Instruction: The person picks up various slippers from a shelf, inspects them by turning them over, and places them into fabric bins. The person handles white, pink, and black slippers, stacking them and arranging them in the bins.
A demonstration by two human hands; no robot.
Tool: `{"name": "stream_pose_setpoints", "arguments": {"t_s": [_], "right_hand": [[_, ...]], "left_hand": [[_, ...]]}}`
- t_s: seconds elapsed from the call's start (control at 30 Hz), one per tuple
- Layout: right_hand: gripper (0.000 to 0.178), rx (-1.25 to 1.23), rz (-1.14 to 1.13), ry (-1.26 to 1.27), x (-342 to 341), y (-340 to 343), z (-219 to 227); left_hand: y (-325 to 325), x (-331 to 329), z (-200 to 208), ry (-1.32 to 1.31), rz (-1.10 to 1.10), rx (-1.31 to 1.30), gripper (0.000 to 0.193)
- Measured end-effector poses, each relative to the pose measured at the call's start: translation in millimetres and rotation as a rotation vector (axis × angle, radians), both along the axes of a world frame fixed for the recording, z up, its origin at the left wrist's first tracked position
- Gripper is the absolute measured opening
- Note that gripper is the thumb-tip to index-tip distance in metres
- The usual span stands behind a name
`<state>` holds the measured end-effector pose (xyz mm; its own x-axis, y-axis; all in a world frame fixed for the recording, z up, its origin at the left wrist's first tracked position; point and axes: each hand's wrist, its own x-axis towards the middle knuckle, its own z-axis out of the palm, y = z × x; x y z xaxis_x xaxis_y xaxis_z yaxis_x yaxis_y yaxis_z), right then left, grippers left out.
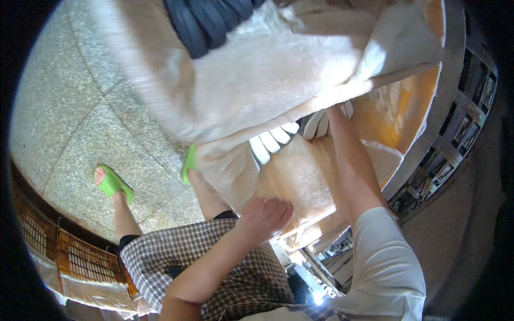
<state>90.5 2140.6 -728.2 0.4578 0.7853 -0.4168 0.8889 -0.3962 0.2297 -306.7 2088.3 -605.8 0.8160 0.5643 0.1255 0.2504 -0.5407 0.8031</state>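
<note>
A large whitish sack (257, 80) with an orange-tinted lining is spread open before me. My right forearm (350, 155) reaches into its opening, and the hand is mostly hidden under the fold. Beside that wrist lie white finger-shaped pieces (273, 140), perhaps glove fingers. Close to my apron, at the sack's near edge, my left hand (266, 219) is closed with its fingers curled. Whether anything is inside it is hidden. Dark finger-shaped pieces (209, 21) rest on top of the sack at the far side.
Speckled stone floor tiles (69, 117) stretch out at the left. My feet in green slippers (114, 182) stand there, one partly behind the sack. Brown slatted crates (88, 257) are at lower left. Blurred shelves or stacked items (455, 128) line the right.
</note>
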Motion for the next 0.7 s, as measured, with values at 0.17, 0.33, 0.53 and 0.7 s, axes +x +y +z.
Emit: {"name": "stream_pose_setpoints", "arguments": {"t_s": [0.17, 0.33, 0.53, 0.7], "right_hand": [[0.057, -0.007, -0.207, -0.055, -104.9, -45.0, 82.9], [0.028, -0.039, -0.320, 0.580, -301.5, -24.4, 222.4], [0.026, 0.215, 0.167, 0.860, -460.9, 79.2, 405.2], [0.028, 0.908, 0.237, 0.883, -463.6, 129.3, 554.5]], "left_hand": [[50.8, -57.0, 32.4, -0.315, 0.057, -0.178, 0.030], [112.9, -231.7, 84.6, 0.179, 0.098, -0.453, 0.045], [169.8, -428.0, 159.3, 0.547, 0.514, -0.522, 0.046], [207.8, -494.8, 232.6, 0.759, 0.567, -0.460, 0.051]]}}
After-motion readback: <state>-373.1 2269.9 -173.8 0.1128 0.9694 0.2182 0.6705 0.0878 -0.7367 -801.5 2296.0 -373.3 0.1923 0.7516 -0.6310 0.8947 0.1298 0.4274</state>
